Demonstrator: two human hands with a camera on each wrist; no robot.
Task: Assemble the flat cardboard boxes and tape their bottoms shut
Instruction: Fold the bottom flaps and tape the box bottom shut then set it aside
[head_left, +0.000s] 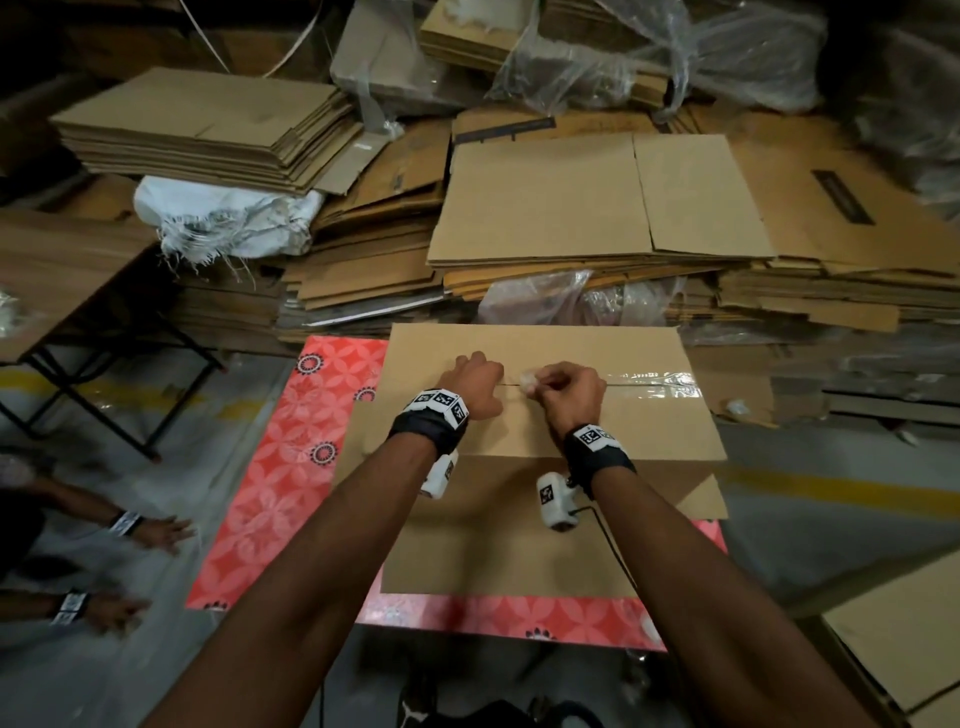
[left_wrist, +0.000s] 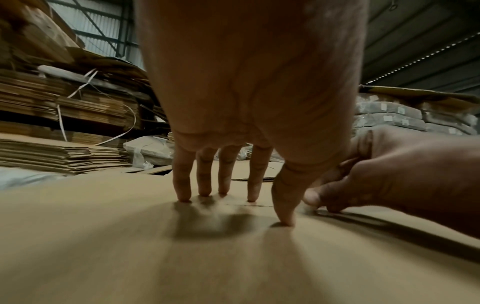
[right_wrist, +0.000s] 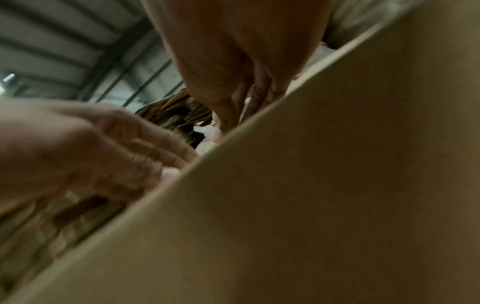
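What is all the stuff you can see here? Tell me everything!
box: one, brown, on the table, bottom flaps closed and facing up
tape: one clear strip, along the flap seam, right part only
table: one, red flowery top, under the box
flat cardboard stacks: many, brown, piled behind the table
white sack: one, frayed, under the far left stack
plastic wrap: clear, crumpled over the far stacks
other person's hands: two, low at the left edge
wrist cameras: two, white, under the wrists
left hand: fingers spread, tips pressing the flaps beside the seam
right hand: fingers curled, pinching the tape end at the seam
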